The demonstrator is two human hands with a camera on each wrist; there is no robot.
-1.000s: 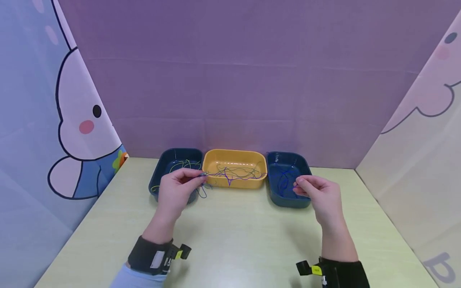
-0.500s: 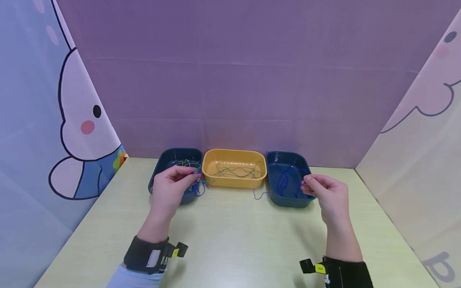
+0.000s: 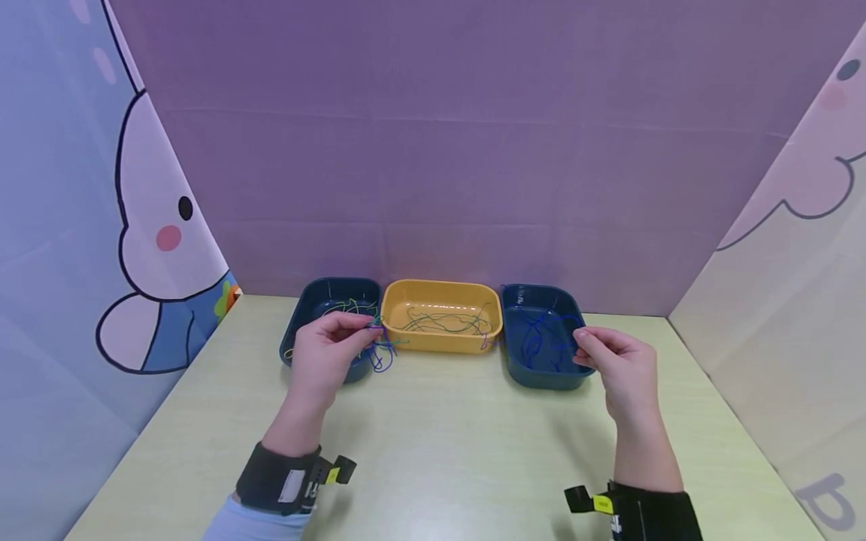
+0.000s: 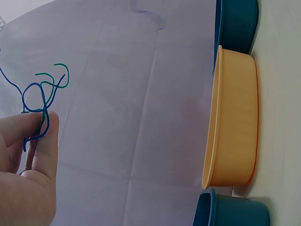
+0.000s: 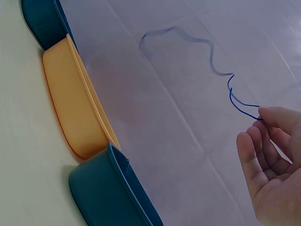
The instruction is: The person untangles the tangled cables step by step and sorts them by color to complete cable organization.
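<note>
My left hand (image 3: pixel 325 353) pinches a small tangle of blue and green strings (image 4: pixel 45 107) between thumb and fingers, above the near right part of the left dark blue bin (image 3: pixel 318 297). Loose ends hang past its fingertips. Over the right dark blue bin (image 3: pixel 544 379), my right hand (image 3: pixel 624 368) pinches a blue string (image 5: pixel 211 54) at thumb and fingertip. That string trails away in a wavy line, blurred at its far end in the right wrist view. The two hands are well apart.
Between the dark bins stands a yellow bin (image 3: pixel 440 344) with green strings (image 3: pixel 446 328) inside. Yellowish strings (image 3: pixel 352 306) lie in the left bin, blue strings (image 3: pixel 531 346) in the right one. A purple cloth (image 3: pixel 467 165) hangs behind the pale table (image 3: pixel 433 451).
The blue string that spanned from the left hand's tangle across the yellow bin has come away from it and now trails from my right hand, which has moved slightly right.
</note>
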